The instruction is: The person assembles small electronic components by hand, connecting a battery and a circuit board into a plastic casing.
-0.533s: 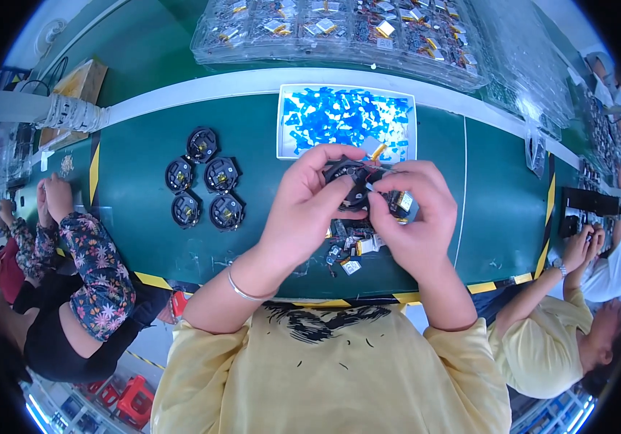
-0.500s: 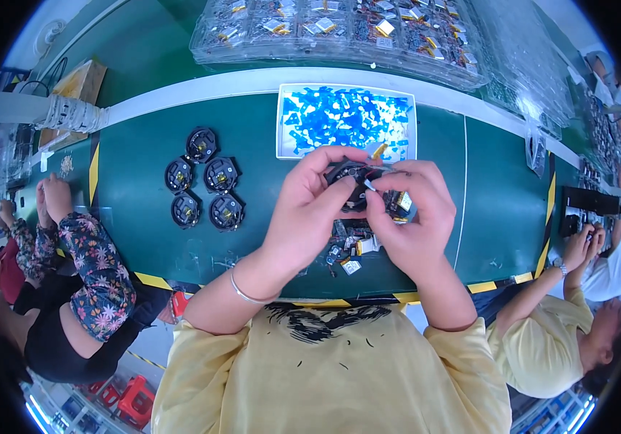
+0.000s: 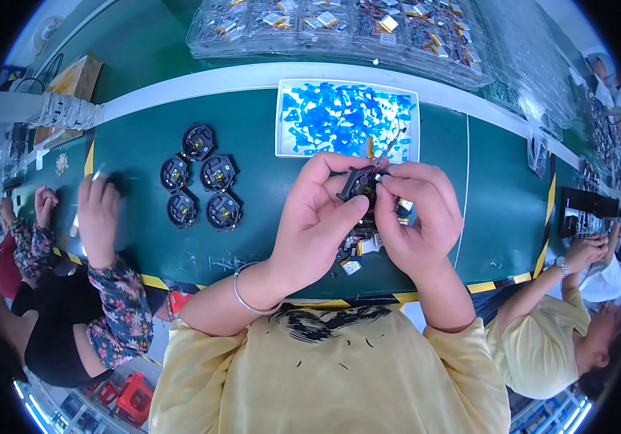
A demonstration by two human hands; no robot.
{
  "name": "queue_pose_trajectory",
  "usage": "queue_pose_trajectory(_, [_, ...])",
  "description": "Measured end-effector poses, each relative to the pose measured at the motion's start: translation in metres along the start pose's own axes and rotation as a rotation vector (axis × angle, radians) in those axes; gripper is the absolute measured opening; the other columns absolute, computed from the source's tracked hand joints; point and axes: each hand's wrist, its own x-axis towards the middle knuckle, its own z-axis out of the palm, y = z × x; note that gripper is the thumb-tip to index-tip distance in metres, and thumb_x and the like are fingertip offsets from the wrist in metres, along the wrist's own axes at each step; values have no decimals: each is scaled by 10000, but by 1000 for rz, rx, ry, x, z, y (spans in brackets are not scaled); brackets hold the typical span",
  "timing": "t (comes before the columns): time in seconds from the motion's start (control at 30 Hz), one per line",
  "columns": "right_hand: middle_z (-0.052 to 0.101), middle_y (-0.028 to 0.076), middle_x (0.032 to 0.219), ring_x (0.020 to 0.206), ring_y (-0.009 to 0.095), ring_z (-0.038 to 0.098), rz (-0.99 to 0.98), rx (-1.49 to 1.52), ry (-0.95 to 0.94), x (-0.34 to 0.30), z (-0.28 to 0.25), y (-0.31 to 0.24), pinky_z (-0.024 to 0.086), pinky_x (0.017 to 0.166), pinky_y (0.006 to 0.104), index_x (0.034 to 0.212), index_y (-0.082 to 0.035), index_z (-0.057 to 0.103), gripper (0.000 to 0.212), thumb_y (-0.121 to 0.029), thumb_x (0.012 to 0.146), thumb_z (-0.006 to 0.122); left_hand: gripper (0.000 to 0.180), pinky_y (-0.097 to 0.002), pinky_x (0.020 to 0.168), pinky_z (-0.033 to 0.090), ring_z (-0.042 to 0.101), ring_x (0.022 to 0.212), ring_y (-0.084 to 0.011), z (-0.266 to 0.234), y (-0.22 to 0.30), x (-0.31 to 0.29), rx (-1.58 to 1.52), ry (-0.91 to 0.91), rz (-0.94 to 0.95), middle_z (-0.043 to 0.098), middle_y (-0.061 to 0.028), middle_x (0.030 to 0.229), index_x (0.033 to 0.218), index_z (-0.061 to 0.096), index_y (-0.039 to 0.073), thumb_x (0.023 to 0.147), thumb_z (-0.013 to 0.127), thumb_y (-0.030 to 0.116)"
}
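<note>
While a white tray [image 3: 277,123] lies just beyond the fingers and five housings [image 3: 218,173] sit well to their left, the left hand [image 3: 314,220] grips another black housing [image 3: 354,186], tilted, between thumb and fingers, and the right hand [image 3: 424,213] pinches a small pale piece [image 3: 379,176] at its right edge. The step looks like working that piece at the housing, and the next move seems to call for a steady left hold and fine right fingertip control. Just below the fingers, a loose cell [image 3: 351,267] bears marks too small to read.

Yellow black-print shirt [image 3: 328,376]; silver bangle [image 3: 244,295]
</note>
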Motion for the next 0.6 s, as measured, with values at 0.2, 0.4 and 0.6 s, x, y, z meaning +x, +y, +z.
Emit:
queue_pose_trajectory(0.2, [622, 130, 820, 705, 225, 618, -37, 8, -38, 5, -5, 5, 495, 606, 284, 759, 0, 631, 142, 92, 657, 671, 344, -278, 894, 477, 548, 1079, -173, -1, 3, 0, 103, -14, 13, 535, -155, 1179, 1162, 449, -41, 832, 513, -113])
queue_pose_trajectory(0.4, [560, 54, 920, 844, 127, 546, 233, 383, -21, -12, 1, 20, 440, 733, 244, 934, -22, 556, 222, 64, 748, 639, 348, -269, 871, 480, 569, 1018, -161, -1, 0, 2, 233, 11, 100, 533, -100, 1114, 1154, 515, -36, 817, 542, -118])
queue_pose_trajectory(0.6, [474, 11, 898, 831, 76, 474, 826, 1038, -160, -9, 1, 11, 397, 758, 221, 909, -33, 487, 121, 44, 838, 547, 354, -270, 869, 461, 561, 995, -156, -8, -7, 3, 237, -4, 120, 512, -72, 1034, 1141, 560, -22, 807, 534, -138])
